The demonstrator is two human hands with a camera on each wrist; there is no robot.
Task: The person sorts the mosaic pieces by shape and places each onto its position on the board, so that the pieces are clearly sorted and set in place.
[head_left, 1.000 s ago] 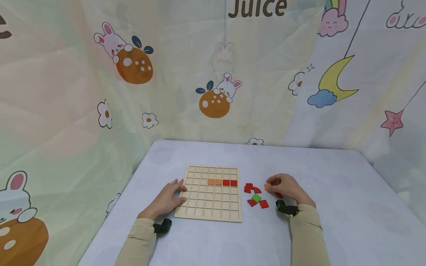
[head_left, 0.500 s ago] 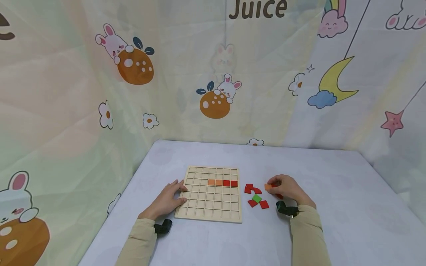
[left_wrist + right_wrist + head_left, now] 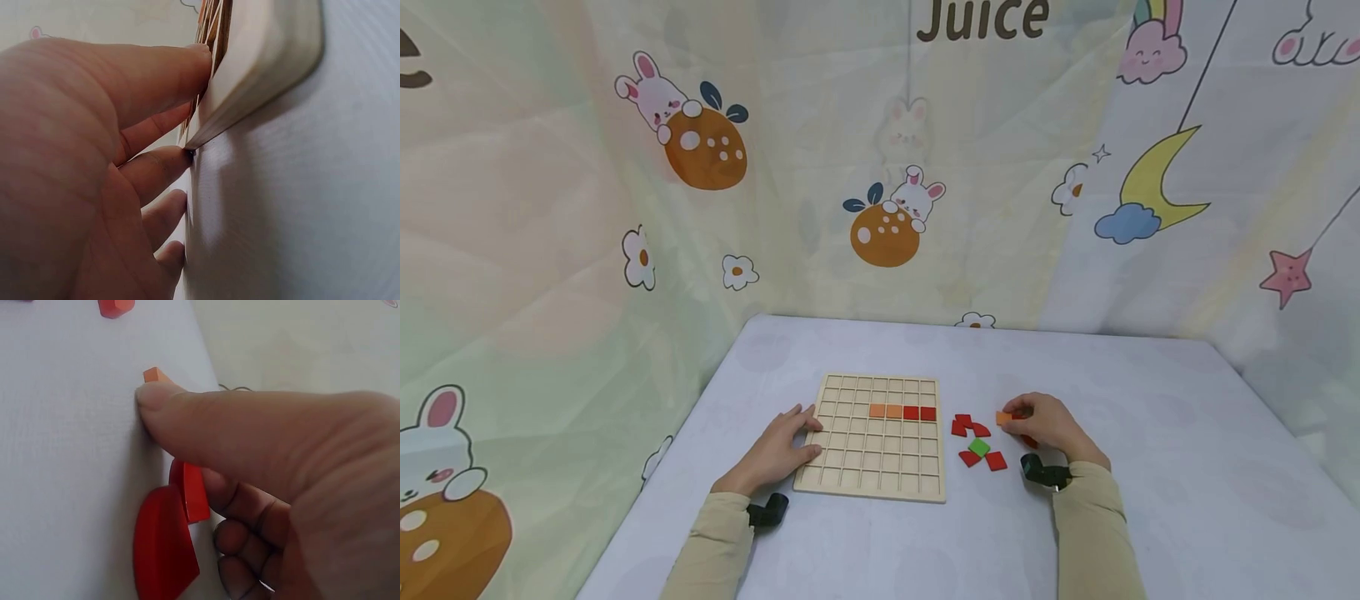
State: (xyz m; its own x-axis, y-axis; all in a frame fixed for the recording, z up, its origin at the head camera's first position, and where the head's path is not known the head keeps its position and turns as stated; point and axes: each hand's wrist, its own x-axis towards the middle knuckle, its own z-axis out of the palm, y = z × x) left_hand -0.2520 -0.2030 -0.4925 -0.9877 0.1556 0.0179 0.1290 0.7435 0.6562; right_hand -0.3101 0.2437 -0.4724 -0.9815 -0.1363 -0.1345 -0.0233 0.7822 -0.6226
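In the head view a wooden grid board [image 3: 868, 467] lies on the table, with two orange tiles [image 3: 886, 411] and two red tiles [image 3: 920, 413] side by side in one row. My left hand [image 3: 775, 450] rests at the board's left edge. The left wrist view shows the thumb [image 3: 181, 72] over the rim, other fingers spread loosely beside and below it. Right of the board, my right hand [image 3: 1048, 425] pinches an orange tile [image 3: 1003, 417] close over the table. Under that hand lie red pieces, one with a curved side [image 3: 161, 550]; the hand partly hides them.
Between board and right hand lie several loose red pieces, among them a red quarter-round [image 3: 981, 430] and a red square [image 3: 996, 460], with a green tile [image 3: 978, 447]. A white cloth [image 3: 865, 550] covers the table. Printed curtains [image 3: 805, 208] hang behind and at the sides.
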